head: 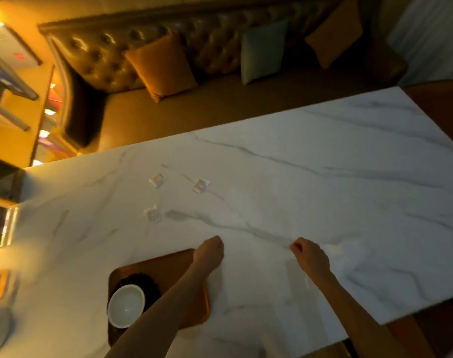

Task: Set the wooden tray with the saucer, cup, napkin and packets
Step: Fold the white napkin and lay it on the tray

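Tray half set: cup on saucer, packets out on the table.

I see the wooden tray (pixel 168 264) near left, white cup (pixel 126 305) on the dark saucer (pixel 148 282). Left hand (pixel 210 251) and right hand (pixel 310 257) both curled; I think they pinch a pale napkin (pixel 261 282), can't tell. Three packets (pixel 158 179) lie well beyond, apart on the marble table (pixel 349 177).

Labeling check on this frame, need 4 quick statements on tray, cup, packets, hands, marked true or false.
1. The white cup sits on a dark saucer on the wooden tray. True.
2. Three packets lie on the tray. False: all three lie on the marble table, beyond the tray.
3. The left hand holds a packet. False: no packet shows in it.
4. The right hand is over the table, off the tray. True.
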Action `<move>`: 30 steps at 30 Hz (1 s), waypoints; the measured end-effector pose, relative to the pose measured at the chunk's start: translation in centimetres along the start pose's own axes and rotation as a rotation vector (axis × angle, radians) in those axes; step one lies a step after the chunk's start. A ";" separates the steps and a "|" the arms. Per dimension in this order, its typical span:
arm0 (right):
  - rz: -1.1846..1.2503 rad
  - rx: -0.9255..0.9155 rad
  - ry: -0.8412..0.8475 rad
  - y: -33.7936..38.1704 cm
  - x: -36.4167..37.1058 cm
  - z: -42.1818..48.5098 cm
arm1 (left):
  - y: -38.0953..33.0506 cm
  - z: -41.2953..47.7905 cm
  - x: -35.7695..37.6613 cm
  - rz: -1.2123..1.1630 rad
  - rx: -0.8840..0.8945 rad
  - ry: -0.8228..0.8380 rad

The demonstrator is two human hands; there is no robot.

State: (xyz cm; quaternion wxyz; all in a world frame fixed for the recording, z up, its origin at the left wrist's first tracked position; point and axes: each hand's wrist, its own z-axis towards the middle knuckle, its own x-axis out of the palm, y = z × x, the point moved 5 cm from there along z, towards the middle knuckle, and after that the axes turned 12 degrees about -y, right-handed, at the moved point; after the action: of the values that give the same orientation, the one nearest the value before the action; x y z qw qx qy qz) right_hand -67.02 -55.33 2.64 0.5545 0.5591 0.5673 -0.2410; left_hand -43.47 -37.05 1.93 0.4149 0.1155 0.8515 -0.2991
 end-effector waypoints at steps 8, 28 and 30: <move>-0.072 0.234 -0.016 -11.3 0.3 1.8 | -13.3 -0.1 12.9 0.083 0.096 0.176; 0.216 -0.066 0.170 -8.9 3.7 1.7 | -17.4 -1.4 17.8 -0.700 -0.353 0.375; 0.307 -0.123 0.200 -6.2 2.7 2.3 | -16.7 -1.1 15.3 -0.795 -0.336 0.332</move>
State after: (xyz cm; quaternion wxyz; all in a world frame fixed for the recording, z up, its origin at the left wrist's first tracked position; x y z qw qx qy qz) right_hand -71.10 -57.98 -2.54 0.5587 0.6253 0.5413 -0.0615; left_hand -61.26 -50.39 -2.54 0.1390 -0.2424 0.9214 -0.2703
